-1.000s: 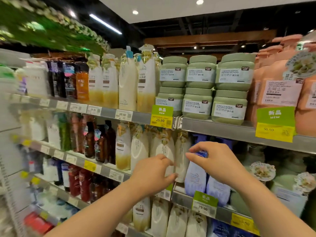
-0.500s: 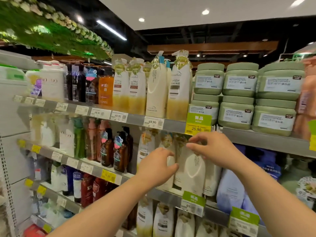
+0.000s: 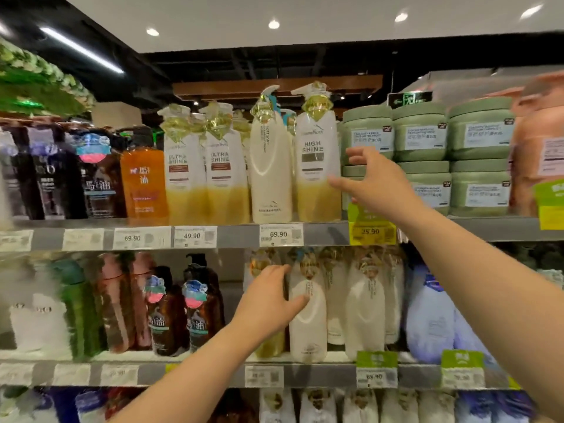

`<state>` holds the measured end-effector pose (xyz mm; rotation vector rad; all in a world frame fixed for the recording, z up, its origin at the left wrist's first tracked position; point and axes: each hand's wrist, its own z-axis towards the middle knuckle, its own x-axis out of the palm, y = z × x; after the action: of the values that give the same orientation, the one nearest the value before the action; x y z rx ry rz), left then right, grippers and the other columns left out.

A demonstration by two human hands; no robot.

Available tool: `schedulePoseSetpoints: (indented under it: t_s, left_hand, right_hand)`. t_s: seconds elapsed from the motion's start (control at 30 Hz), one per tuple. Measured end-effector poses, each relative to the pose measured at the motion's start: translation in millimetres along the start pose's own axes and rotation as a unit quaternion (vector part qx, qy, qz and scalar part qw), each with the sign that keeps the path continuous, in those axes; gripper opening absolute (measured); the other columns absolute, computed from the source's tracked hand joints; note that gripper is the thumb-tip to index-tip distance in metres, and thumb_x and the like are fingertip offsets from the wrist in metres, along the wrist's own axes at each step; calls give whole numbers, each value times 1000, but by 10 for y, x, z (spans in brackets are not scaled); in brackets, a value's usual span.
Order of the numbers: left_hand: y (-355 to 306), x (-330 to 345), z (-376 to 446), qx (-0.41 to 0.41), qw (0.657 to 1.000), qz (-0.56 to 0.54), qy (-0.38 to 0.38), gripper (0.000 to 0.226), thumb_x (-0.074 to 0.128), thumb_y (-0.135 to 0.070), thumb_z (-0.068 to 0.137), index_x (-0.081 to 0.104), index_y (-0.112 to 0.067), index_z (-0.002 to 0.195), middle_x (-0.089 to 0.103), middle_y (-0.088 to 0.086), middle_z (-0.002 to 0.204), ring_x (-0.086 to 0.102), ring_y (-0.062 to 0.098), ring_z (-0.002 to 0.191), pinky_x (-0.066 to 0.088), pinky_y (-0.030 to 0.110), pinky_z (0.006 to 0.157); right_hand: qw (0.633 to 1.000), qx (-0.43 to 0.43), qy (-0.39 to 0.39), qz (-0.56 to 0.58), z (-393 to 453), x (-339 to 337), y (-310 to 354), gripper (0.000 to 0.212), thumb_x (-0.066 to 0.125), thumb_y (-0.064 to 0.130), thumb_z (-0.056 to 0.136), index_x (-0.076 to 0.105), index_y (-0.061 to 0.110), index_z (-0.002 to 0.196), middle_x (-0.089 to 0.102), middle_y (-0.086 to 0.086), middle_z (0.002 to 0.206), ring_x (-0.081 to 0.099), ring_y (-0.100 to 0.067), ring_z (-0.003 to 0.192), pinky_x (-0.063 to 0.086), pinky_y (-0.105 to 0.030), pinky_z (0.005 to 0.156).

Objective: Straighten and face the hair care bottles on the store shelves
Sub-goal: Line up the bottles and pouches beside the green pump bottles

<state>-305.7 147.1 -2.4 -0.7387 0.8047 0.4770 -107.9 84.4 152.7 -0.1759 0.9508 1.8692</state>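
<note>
Head view only. Right hand is up at the top shelf, fingers spread and apart, holding nothing. Its fingertips sit at the right edge of the HIGH SHINE bottle; touching or just short, can't tell. That bottle stands upright, label facing out, rightmost of the white-and-yellow pump bottles. Left of it: a plain cream bottle with its label turned sideways, then two ULTRA SHINE bottles facing front, then an orange bottle and dark bottles, the latter blurred. Right of the hand: green jars stacked two high, labels front.

Left hand is on the middle shelf. Thumb lies across the front of a white pump bottle, fingers reach round its left side, so it grips that bottle. The bottle is upright at the shelf's front edge, label text running vertically. More white bottles stand just to its right, then lavender bottles. Brown pump bottles to the left, well apart from the hand.

Price tags along the shelf edges; 69.90 is readable under the cream bottle.
</note>
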Motion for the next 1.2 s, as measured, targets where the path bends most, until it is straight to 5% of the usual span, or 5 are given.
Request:
schedulePoseSetpoints:
  t_s: [0.17,0.47,0.63,0.9,1.2]
  left_hand:
    - [76,63,91,-21,1000,-19,5,79,62,-55,85,34,-18,148,43,-1,148,45,15,130,38,29,105]
    - [75,222,288,-57,996,-23,70,61,67,-63,76,51,-21,117,57,-3,112,55,13,98,51,31,85]
    - [-14,280,437,-85,991,-18,103,58,66,-62,80,48,-15,110,53,-3,95,53,14,85,43,26,62]
    - [23,330,576,-80,993,-20,82,37,68,-55,83,54,-21,84,69,-1,74,67,14,70,57,40,75]
    - [84,263,458,-57,990,-89,95,66,81,-54,67,46,-22,114,65,-8,100,68,9,76,61,35,64]
  right_hand:
    - [997,36,60,-28,280,63,211,83,76,47,83,31,21,149,53,11,127,69,-17,79,61,-34,61]
    - [995,73,65,-21,525,298,201,52,77,42,83,51,14,118,70,-4,99,70,-16,47,52,-24,38]
    - [995,71,51,-44,495,256,205,59,82,39,80,39,17,113,65,-1,94,72,-21,58,62,-37,51]
    - [999,25,12,-38,408,230,154,78,84,58,65,49,23,124,69,7,114,69,-20,95,59,-46,80]
    - [997,-11,-12,74,14,167,153,71,90,43,63,47,36,118,65,16,113,64,-17,104,57,-47,85]
